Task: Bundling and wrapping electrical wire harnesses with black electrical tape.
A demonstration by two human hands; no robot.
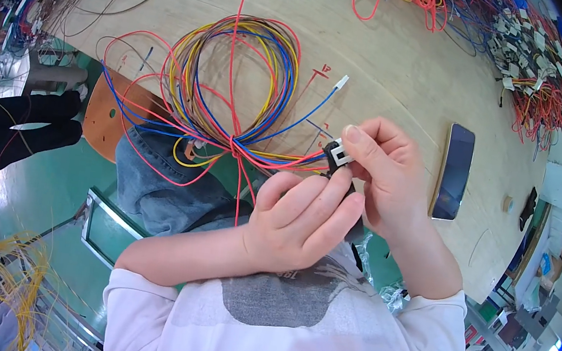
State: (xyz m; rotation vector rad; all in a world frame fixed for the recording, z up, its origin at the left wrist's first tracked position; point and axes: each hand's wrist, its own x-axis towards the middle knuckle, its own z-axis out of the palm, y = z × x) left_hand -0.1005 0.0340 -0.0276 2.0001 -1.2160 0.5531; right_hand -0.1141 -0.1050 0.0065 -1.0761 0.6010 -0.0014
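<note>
Right hand (384, 167) pinching small black connector (337, 154), left hand (303, 224) closing beneath; light, rigid shell, gripping by sides, limp wires (236, 86) trailing.

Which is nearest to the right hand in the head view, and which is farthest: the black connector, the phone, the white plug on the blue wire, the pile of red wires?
From the right hand:
1. Black connector, held at its fingertips.
2. Phone, just to its right on the table.
3. White plug on the blue wire, above and to the left.
4. Pile of red wires, far upper right.
</note>
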